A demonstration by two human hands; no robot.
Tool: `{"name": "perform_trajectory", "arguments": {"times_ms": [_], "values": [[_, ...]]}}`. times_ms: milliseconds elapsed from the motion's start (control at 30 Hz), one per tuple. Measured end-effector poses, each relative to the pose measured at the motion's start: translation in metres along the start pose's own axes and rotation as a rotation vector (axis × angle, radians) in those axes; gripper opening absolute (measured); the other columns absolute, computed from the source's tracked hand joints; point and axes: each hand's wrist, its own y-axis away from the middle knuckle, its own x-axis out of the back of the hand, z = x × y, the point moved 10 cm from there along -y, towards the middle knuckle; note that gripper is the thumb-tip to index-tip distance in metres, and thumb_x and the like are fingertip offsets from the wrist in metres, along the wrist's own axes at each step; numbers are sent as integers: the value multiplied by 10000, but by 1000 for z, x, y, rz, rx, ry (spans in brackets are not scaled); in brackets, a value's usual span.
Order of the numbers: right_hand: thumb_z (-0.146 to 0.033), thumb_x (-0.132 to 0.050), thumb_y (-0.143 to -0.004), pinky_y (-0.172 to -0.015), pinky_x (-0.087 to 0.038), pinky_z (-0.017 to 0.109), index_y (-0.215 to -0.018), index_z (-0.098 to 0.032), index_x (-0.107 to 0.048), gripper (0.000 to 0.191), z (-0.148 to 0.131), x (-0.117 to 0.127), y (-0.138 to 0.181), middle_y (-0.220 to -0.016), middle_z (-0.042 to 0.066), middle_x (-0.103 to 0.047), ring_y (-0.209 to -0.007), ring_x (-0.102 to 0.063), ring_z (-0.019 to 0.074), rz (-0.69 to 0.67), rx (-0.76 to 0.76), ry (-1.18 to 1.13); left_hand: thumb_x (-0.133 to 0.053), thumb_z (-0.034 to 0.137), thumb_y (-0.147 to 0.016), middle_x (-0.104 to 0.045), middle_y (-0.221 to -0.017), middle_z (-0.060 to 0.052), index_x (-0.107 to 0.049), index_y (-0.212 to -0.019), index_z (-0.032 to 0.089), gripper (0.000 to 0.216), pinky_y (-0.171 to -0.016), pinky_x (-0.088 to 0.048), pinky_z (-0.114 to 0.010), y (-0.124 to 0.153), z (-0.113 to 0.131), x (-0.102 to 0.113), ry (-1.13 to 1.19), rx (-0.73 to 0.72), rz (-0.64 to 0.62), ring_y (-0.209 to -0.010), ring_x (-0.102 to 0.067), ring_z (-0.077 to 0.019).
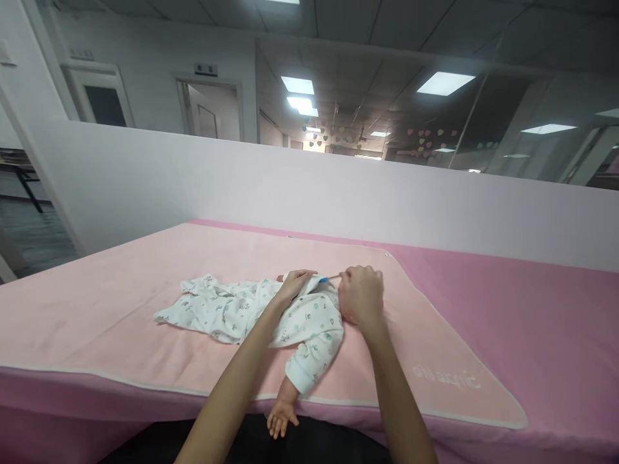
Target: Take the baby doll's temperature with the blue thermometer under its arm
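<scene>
A baby doll [309,322] lies on its back in a white romper with small printed figures, its head to the right. My left hand [294,285] is at the chest, its fingers closed on the romper's front edge [312,283] near the collar. By the doll's head, my right hand [363,290] is closed around a thin stick with a blue tip [324,280], which points left toward the open neckline. The stick's exact kind cannot be made out. My right hand hides most of the doll's face. One doll hand [282,415] hangs over the near edge.
Under the doll is a peach mat [120,296] with pale edging, spread over a pink cover [541,322]. A low white wall [290,187] with glass above borders the far side. At far left stands a dark-legged table [29,183].
</scene>
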Motion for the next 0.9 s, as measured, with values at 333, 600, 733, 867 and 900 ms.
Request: {"name": "perform_trajectory", "arguments": {"times_ms": [333,600,733,867,900], "values": [[-406,-606,-708,-589,-437,253,-727,-176,-694,247,45,73,16,-624,7,-637,-635,-581,146,39,-270,-1064,-532,472,-735,-627,-938,-65,-692,-900,199,357,-762,-414,-285,12,20,-35,-272,-184,-245,-844,-559,-188],[-390,-634,-690,-625,-479,267,-704,-187,-704,215,39,65,19,-639,13,-659,-647,-605,151,61,-288,-1134,-523,450,-734,-629,-839,-30,-692,-869,215,319,-621,-376,-258,14,18,-37,-446,-241,-190,-675,-515,-149],[-406,-630,-685,-662,-496,298,-750,-198,-708,232,61,53,43,-720,30,-686,-709,-626,185,37,-355,-1055,-525,440,-737,-634,-815,-35,-673,-814,182,307,-639,-382,-259,15,17,-35,-407,-220,-179,-711,-531,-159],[-439,-611,-681,-692,-498,325,-762,-202,-709,269,103,26,91,-763,47,-693,-753,-631,217,-44,-400,-898,-578,389,-700,-620,-836,-18,-626,-793,173,240,-633,-385,-243,16,20,-32,-342,-237,-150,-692,-516,-135],[-452,-603,-683,-681,-498,323,-739,-203,-706,275,114,17,105,-748,50,-692,-746,-631,223,-75,-412,-848,-584,382,-694,-616,-827,-15,-616,-786,170,233,-627,-383,-241,16,20,-32,-333,-238,-141,-675,-507,-128]]}}
